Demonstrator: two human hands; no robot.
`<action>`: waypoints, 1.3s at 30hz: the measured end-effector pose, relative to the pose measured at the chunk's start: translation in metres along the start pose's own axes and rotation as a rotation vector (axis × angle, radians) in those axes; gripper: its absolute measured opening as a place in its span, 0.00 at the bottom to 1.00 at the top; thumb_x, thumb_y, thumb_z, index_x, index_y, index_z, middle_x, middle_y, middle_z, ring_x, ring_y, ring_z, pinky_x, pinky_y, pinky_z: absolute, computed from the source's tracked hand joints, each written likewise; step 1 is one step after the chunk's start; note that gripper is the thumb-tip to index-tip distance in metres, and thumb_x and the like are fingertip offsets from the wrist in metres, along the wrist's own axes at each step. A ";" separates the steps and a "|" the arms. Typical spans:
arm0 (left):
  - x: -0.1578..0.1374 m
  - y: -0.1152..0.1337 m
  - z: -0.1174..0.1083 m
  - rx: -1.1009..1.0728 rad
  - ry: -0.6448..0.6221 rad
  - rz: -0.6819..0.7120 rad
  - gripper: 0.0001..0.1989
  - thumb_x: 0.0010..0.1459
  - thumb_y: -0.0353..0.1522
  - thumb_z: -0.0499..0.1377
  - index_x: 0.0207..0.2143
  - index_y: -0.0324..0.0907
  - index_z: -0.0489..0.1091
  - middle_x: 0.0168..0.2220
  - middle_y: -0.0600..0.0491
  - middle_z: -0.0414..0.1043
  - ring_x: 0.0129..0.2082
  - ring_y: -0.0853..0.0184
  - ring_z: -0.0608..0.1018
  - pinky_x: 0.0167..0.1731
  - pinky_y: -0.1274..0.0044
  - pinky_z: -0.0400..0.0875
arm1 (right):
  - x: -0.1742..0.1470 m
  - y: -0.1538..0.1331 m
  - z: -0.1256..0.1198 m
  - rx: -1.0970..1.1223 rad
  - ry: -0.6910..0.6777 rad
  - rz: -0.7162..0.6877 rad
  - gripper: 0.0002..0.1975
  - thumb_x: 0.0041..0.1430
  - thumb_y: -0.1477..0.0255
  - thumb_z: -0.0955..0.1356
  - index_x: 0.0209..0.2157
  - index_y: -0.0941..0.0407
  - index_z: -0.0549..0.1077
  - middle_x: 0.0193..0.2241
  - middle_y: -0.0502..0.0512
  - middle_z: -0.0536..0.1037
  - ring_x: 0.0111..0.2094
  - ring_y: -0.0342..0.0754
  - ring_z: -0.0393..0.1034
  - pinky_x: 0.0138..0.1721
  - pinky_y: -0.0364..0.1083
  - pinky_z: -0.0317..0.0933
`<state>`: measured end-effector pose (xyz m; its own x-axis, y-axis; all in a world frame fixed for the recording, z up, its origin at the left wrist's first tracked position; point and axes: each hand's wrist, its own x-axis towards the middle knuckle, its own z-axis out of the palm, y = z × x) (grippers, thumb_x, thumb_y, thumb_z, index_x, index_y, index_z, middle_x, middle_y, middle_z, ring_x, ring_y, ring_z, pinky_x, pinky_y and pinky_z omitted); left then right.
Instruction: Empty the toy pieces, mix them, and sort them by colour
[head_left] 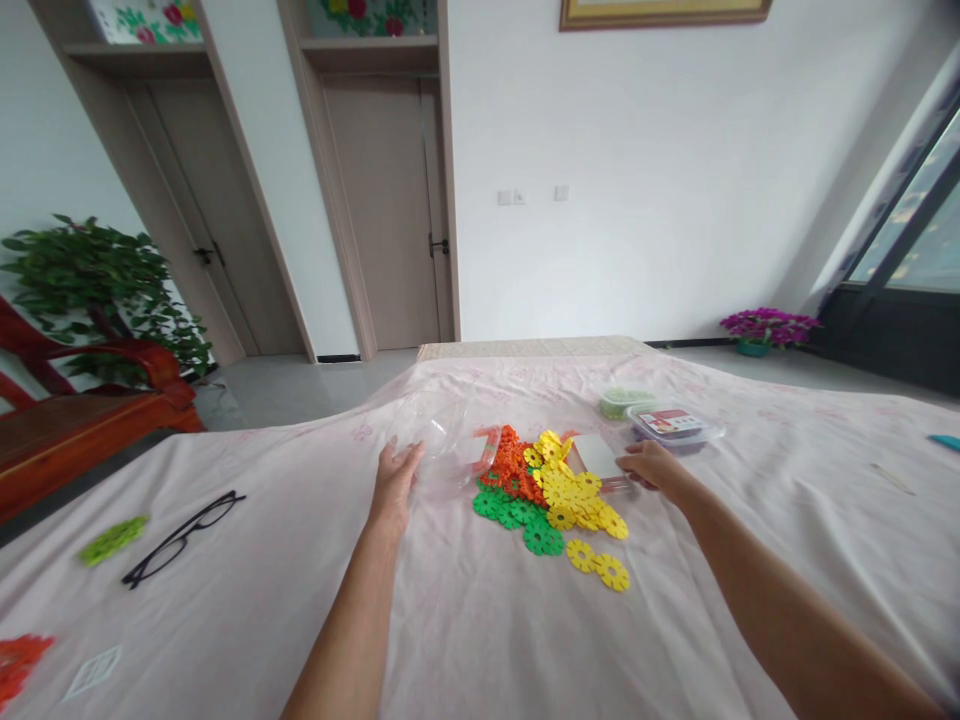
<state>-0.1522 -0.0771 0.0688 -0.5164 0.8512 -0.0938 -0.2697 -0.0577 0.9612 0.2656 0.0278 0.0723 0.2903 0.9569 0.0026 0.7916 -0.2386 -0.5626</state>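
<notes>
My left hand [396, 485] is closed on the edge of a clear plastic container [431, 425] that lies tilted on the sheet. My right hand [646, 466] pinches the side of a clear plastic lid [598, 456] with a pale rectangle on it. Between my hands lies a pile of flat, notched plastic discs: orange discs [511, 462] at the back left, green discs [517, 510] in front, and yellow discs [574, 490] on the right. Two yellow discs [598, 565] lie apart, nearer to me. The lid partly covers the pile's right side.
Behind my right hand stand a labelled clear box [671, 425] and a box with light green contents [626, 402]. To the left lie black glasses [184, 540], a light green cluster [112, 540] and an orange cluster [21, 665]. A pale sheet [292, 610] covers the surface.
</notes>
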 end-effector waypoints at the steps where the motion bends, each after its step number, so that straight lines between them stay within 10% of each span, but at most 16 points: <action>1: -0.001 0.001 0.000 0.000 -0.001 -0.004 0.36 0.50 0.42 0.68 0.59 0.48 0.59 0.53 0.48 0.72 0.51 0.64 0.76 0.45 0.76 0.69 | -0.001 -0.004 -0.006 -0.024 0.035 -0.006 0.17 0.50 0.71 0.69 0.44 0.58 0.76 0.29 0.61 0.79 0.29 0.52 0.74 0.30 0.46 0.64; 8: 0.001 0.003 -0.001 -0.006 0.000 -0.004 0.36 0.49 0.40 0.69 0.58 0.46 0.60 0.52 0.46 0.72 0.50 0.64 0.76 0.45 0.75 0.70 | -0.018 -0.088 -0.048 0.126 0.367 -0.313 0.20 0.59 0.67 0.64 0.52 0.54 0.74 0.41 0.60 0.79 0.38 0.52 0.73 0.38 0.48 0.65; 14: 0.002 0.003 -0.002 -0.015 -0.013 -0.008 0.38 0.49 0.40 0.70 0.59 0.46 0.59 0.54 0.44 0.70 0.50 0.63 0.76 0.44 0.74 0.70 | -0.043 -0.205 -0.042 0.741 -0.156 -0.447 0.18 0.51 0.73 0.70 0.45 0.64 0.76 0.23 0.53 0.74 0.19 0.39 0.62 0.16 0.38 0.53; 21: -0.001 0.008 -0.001 0.008 -0.013 -0.022 0.38 0.50 0.38 0.69 0.60 0.45 0.58 0.52 0.44 0.73 0.51 0.62 0.75 0.45 0.74 0.68 | -0.058 -0.293 -0.003 0.544 -0.484 -0.386 0.04 0.49 0.79 0.73 0.27 0.62 0.74 0.13 0.48 0.68 0.17 0.39 0.63 0.17 0.37 0.57; 32: -0.002 0.007 -0.004 0.033 -0.039 -0.031 0.42 0.48 0.39 0.70 0.62 0.48 0.55 0.55 0.45 0.69 0.50 0.63 0.75 0.43 0.75 0.67 | -0.044 -0.243 0.001 0.756 -0.282 -0.332 0.14 0.50 0.81 0.69 0.41 0.62 0.74 0.33 0.56 0.76 0.32 0.43 0.70 0.27 0.40 0.69; 39: 0.004 0.003 -0.019 0.048 -0.159 -0.142 0.55 0.45 0.41 0.72 0.67 0.55 0.41 0.65 0.44 0.57 0.60 0.59 0.66 0.54 0.68 0.64 | -0.094 -0.170 0.024 0.882 -0.412 -0.203 0.19 0.49 0.78 0.70 0.46 0.61 0.72 0.40 0.63 0.77 0.34 0.49 0.73 0.27 0.45 0.70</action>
<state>-0.1704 -0.0839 0.0664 -0.3401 0.9208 -0.1911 -0.2900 0.0906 0.9527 0.0912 -0.0178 0.1478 -0.1484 0.9886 -0.0269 0.0737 -0.0160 -0.9972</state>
